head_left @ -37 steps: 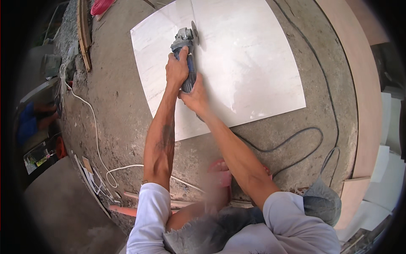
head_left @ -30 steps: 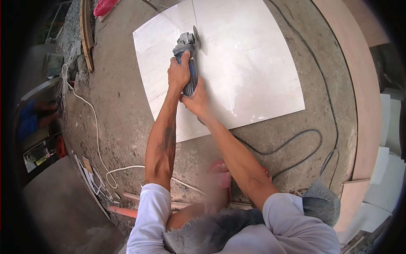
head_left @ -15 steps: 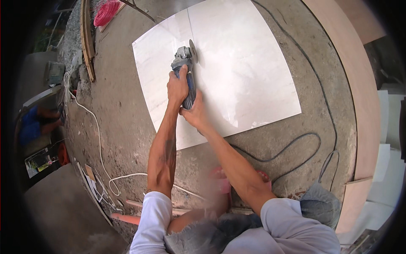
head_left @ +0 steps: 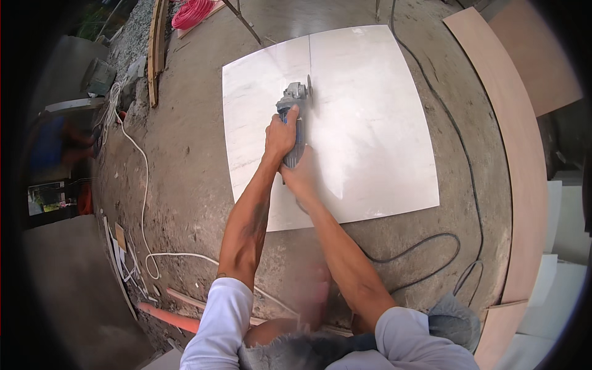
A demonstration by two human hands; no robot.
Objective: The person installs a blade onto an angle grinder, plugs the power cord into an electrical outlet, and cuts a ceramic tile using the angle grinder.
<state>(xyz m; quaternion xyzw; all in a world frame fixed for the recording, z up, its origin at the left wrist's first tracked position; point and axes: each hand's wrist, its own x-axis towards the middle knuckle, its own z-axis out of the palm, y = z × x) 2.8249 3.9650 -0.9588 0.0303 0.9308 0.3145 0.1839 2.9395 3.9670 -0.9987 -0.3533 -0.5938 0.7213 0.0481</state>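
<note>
While over slab (head_left: 382, 135), handheld grinder (head_left: 300, 137)

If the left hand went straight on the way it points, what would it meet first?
Likely the grey metal head of the blue-and-black angle grinder that the left hand grips; depth is unclear.

L hand (head_left: 281, 137) & R hand (head_left: 300, 177) grip angle grinder (head_left: 300, 132) over wht rect. slab (head_left: 379, 129).
</note>
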